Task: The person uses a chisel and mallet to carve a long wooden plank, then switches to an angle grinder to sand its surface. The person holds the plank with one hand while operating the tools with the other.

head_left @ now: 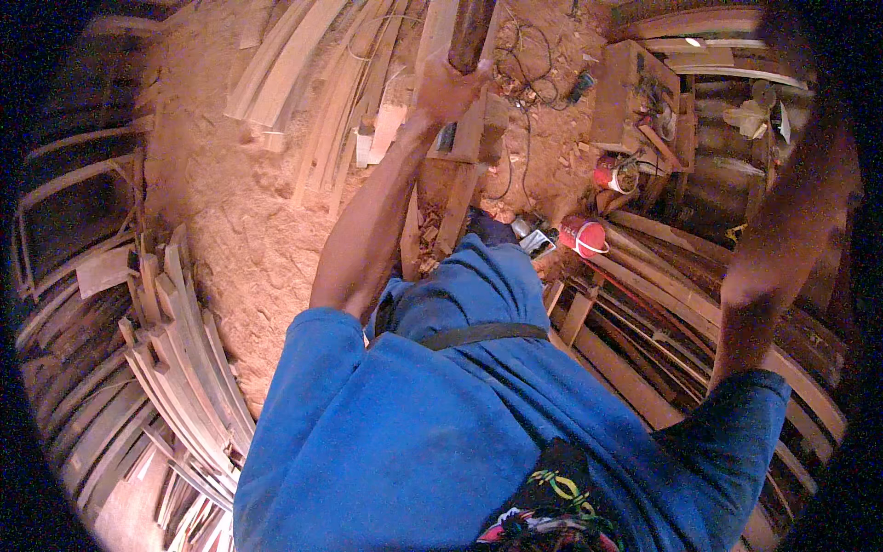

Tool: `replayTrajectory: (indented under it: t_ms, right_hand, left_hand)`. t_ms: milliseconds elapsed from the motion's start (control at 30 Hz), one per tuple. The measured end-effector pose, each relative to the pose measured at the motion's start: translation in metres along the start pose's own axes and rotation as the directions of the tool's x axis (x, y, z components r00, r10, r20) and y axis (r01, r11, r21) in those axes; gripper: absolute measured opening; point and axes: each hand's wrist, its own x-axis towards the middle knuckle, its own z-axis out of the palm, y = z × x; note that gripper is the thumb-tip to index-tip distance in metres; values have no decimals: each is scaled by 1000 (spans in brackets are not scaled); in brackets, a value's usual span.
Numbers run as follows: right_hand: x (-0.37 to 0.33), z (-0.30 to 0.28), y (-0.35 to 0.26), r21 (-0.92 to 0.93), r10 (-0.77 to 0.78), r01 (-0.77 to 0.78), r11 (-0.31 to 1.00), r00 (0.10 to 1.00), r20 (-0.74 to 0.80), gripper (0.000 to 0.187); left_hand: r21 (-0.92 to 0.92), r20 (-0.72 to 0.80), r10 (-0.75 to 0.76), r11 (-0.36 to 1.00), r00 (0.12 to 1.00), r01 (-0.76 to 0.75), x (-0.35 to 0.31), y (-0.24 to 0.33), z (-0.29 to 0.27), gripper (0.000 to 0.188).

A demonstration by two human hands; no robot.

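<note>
My left arm reaches forward to the top of the view. There my left hand (451,90) is closed round the near end of a dark brown length of wood (473,35). The dark piece lies over a thick pale plank or beam (440,28), which points away from me. My right arm (782,248) is raised at the right, its forearm fading into the dark rim. The right hand itself cannot be seen, nor anything it may hold.
Long boards (285,78) lie on the sawdust-covered floor (221,248) at the far left. More timber (175,340) is stacked at the near left. Two red buckets (580,236) stand at the right, near a wooden box (635,101) with tools. A black cable (529,138) trails across the ground.
</note>
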Motion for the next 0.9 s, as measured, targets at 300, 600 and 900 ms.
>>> replayTrajectory:
  t_ms: [300,600,900]
  right_hand:
    - [54,60,9,49,-136,127,991,955,262,34]
    - [68,6,-7,217,-70,55,975,996,63,31]
    - [64,78,11,89,-241,224,971,919,311,29]
  left_hand:
    - [56,-28,-6,998,1000,8,-2,-4,2,30]
    - [-20,1,-11,1000,1000,11,-5,-4,4,29]
    - [84,-67,108,991,992,-103,-4,-19,10,36]
